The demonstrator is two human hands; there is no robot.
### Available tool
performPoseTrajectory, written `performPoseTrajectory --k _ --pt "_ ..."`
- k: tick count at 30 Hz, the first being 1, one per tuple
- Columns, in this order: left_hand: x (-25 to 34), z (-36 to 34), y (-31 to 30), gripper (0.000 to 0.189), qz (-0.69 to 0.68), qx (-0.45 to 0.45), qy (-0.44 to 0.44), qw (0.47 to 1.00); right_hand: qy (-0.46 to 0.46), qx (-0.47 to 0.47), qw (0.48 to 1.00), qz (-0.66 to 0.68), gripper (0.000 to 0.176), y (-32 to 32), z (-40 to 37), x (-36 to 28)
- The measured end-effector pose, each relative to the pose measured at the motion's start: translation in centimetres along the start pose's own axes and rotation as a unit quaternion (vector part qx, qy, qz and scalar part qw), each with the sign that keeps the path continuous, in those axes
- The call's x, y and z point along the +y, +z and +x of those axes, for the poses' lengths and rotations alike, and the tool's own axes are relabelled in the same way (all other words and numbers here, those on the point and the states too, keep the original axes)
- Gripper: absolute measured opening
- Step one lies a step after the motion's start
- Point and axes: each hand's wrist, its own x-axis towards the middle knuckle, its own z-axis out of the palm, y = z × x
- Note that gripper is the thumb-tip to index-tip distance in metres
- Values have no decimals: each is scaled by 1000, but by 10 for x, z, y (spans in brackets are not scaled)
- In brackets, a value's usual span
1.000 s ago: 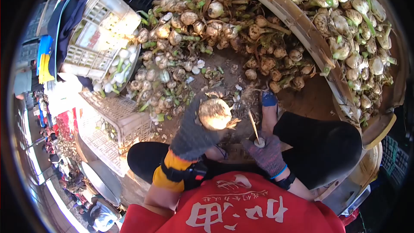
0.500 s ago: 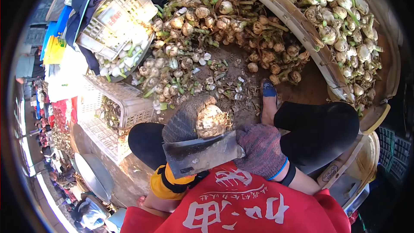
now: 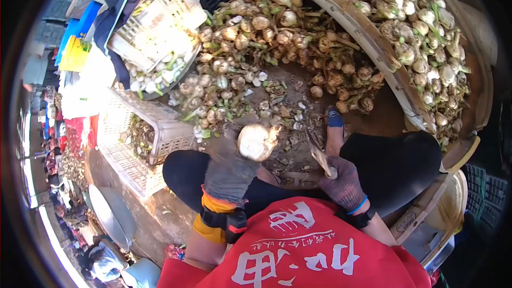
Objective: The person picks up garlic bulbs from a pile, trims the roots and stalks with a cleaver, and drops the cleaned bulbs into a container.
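Observation:
My left hand (image 3: 229,173), in a grey glove and partly smeared by motion, is closed round a garlic bulb (image 3: 256,142). A pale, smooth face of the bulb shows, with a ragged brownish end on its right. My right hand (image 3: 343,184), in a dark knitted glove, grips a cleaver (image 3: 319,156) by its handle. The blade is seen nearly edge-on, pointing away and up to the left. It stands apart from the bulb, to its right. The fingers behind the bulb are hidden.
A heap of untrimmed garlic bulbs (image 3: 261,23) lies ahead, with scraps on the floor. A curved wooden-looking rim (image 3: 368,34) bounds more bulbs at right. White plastic crates (image 3: 178,141) stand at left, above a metal basin (image 3: 111,216). People sit at far left.
The cleaver has moved off the bulb to the right and turned from broadside to edge-on. My left hand has tilted the bulb, so its pale face now shows.

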Motion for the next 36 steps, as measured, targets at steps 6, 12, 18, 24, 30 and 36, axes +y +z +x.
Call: performPoseTrajectory --k 6,12,18,24,30,36 --pt "-5 7 20 39 -877 -64 -199 433 -96 -61 989 95 13 -12 14 -15" --pt "6 24 -1 39 -854 -172 79 484 -218 -108 970 10 23 -18 37 -30" --pt "-19 22 27 43 -852 -38 -170 494 7 -61 998 1 19 -19 -2 11" --pt "3 152 -11 71 -873 -106 -9 476 173 116 952 225 12 -8 27 62" --pt "-2 204 144 49 -354 -131 62 924 153 122 944 264 15 13 44 66" --pt "-1 232 295 36 294 -219 313 876 182 98 948 241 17 0 63 28"
